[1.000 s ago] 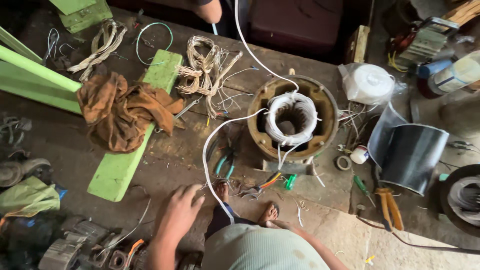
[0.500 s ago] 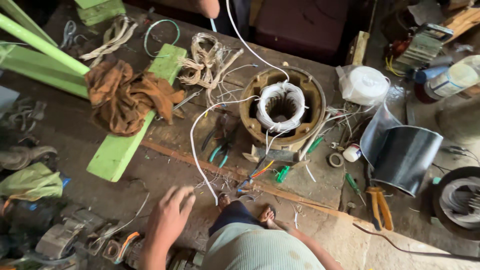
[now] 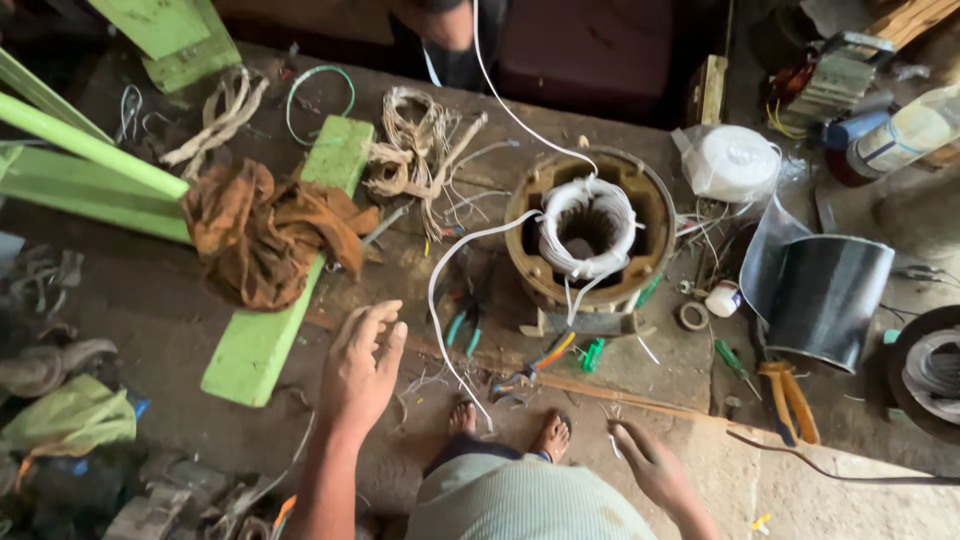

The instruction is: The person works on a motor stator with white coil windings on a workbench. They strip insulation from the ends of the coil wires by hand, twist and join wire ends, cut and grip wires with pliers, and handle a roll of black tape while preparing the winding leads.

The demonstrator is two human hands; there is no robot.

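My left hand (image 3: 362,365) hovers open, fingers apart, over the dirty floor just right of a green plank (image 3: 290,290). My right hand (image 3: 648,462) hangs low near my bare feet (image 3: 507,432), fingers loosely spread, holding nothing. Ahead stands a round motor stator (image 3: 590,235) with white-wrapped windings. A white wire (image 3: 450,280) loops from it toward my feet. Pliers and screwdrivers (image 3: 545,355) with coloured handles lie in front of the stator.
A brown rag (image 3: 262,232) lies on the plank. Tangled old wire (image 3: 415,155) sits behind. A rolled dark sheet (image 3: 820,290), white tape roll (image 3: 735,160), orange-handled snips (image 3: 790,400) and bottles (image 3: 895,135) are at right. Another person (image 3: 445,25) stands at the top.
My left hand has risen off the floor and moved forward and right, fingers opening. The view has shifted, bringing the stator closer to centre.
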